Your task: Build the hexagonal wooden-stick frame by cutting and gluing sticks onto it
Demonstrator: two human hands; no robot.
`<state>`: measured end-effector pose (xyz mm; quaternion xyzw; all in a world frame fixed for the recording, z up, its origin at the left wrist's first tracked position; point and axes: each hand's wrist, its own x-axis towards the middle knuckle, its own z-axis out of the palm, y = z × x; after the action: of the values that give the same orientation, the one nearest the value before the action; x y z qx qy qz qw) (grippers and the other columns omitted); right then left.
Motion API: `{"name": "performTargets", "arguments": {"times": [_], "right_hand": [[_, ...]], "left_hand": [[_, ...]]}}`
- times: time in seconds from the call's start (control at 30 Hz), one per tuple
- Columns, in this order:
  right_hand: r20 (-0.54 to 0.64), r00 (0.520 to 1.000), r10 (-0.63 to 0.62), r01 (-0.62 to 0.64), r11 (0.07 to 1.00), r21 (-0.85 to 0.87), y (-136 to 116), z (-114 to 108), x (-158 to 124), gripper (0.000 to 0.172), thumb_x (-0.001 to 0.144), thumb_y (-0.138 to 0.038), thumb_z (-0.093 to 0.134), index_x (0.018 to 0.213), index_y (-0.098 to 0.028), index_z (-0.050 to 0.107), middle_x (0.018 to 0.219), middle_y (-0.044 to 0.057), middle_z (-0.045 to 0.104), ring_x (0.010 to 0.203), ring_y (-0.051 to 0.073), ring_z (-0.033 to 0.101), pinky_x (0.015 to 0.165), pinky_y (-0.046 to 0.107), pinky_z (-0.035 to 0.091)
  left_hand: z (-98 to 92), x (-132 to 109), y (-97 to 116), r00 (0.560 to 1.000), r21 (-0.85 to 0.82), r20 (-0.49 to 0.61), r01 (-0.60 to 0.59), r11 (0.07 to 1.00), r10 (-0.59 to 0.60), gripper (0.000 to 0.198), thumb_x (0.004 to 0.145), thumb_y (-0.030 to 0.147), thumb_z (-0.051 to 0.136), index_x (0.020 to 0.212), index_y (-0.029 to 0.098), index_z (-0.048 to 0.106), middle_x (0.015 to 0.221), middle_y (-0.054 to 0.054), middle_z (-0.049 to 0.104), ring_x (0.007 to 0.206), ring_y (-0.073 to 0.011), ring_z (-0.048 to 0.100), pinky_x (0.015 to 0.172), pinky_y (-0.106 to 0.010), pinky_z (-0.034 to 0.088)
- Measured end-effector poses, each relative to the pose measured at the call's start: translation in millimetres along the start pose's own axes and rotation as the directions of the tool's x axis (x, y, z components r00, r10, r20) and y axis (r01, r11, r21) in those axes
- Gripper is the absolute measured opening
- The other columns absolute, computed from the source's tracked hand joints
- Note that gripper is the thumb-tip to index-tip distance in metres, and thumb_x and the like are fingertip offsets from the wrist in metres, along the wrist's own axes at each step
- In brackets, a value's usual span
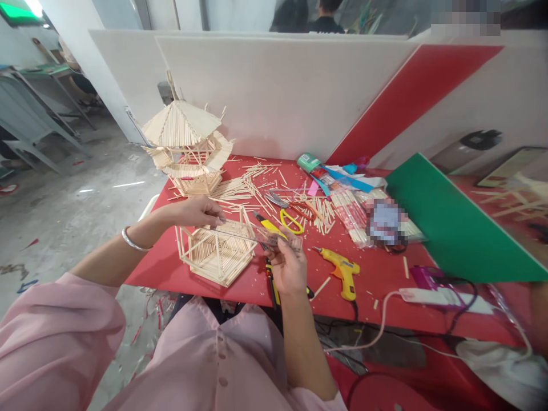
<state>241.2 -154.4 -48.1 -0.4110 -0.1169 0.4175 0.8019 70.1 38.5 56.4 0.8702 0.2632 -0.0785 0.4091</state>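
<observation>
A clear plastic ruler (261,233) lies across the top of a hexagonal base of wooden sticks (216,251) on the red table (377,274). My left hand (199,211), with a silver bangle on the wrist, pinches the ruler's left end. My right hand (289,265) grips its right end from below. A finished stick pavilion with a pointed roof (186,145) stands at the table's far left corner.
Loose sticks (244,185), yellow-handled scissors (289,214), yellow pliers (269,225), a yellow glue gun (342,271) with its cord, stick packets (351,208) and a green sheet (458,225) lie on the table. White and red boards stand behind. A person sits beyond them.
</observation>
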Motion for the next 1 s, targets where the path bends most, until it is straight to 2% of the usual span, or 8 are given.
{"name": "performTargets", "arguments": {"times": [0.27, 0.47, 0.67, 1.0], "right_hand": [[0.005, 1.0, -0.003, 0.003, 1.0, -0.008, 1.1, -0.7, 1.1, 0.035, 0.069, -0.026, 0.076, 0.102, -0.023, 0.065, 0.086, -0.002, 0.073, 0.062, 0.009, 0.067, 0.052, 0.019, 0.055], [-0.005, 1.0, -0.001, 0.001, 1.0, -0.016, 0.6, 0.1, 0.3, 0.035, 0.069, -0.026, 0.076, 0.103, -0.023, 0.065, 0.088, -0.001, 0.074, 0.065, 0.01, 0.067, 0.054, 0.019, 0.056], [0.007, 1.0, -0.007, 0.007, 1.0, -0.017, 0.8, -0.6, 0.1, 0.034, 0.071, -0.025, 0.075, 0.103, -0.024, 0.065, 0.09, -0.001, 0.074, 0.065, 0.009, 0.067, 0.053, 0.019, 0.056], [0.007, 1.0, -0.003, 0.004, 1.0, -0.023, -1.7, 0.8, -0.8, 0.034, 0.071, -0.025, 0.074, 0.103, -0.023, 0.064, 0.088, -0.001, 0.074, 0.063, 0.009, 0.067, 0.053, 0.02, 0.057]], "left_hand": [[0.0, -1.2, 1.7, 1.0, -0.002, -0.009, 0.022, 1.0, -0.022, 0.02, 0.079, 0.027, 0.058, 0.09, 0.018, 0.071, 0.069, -0.002, 0.065, 0.054, -0.0102, 0.054, 0.05, -0.021, 0.042], [-0.6, -1.4, 2.3, 0.999, 0.033, 0.006, -0.038, 0.999, 0.037, 0.016, 0.079, 0.027, 0.056, 0.083, 0.017, 0.069, 0.069, -0.001, 0.063, 0.055, -0.0094, 0.053, 0.05, -0.02, 0.041], [-0.3, -1.2, 2.3, 1.0, 0.041, 0.009, 0.013, 0.999, -0.014, 0.018, 0.079, 0.026, 0.056, 0.086, 0.017, 0.069, 0.07, -0.002, 0.063, 0.057, -0.0103, 0.053, 0.052, -0.021, 0.042], [-0.3, -1.4, 2.7, 1.0, 0.021, 0.003, -0.02, 1.0, 0.019, 0.017, 0.078, 0.026, 0.056, 0.084, 0.016, 0.069, 0.068, -0.001, 0.062, 0.055, -0.0095, 0.051, 0.051, -0.021, 0.041]]}}
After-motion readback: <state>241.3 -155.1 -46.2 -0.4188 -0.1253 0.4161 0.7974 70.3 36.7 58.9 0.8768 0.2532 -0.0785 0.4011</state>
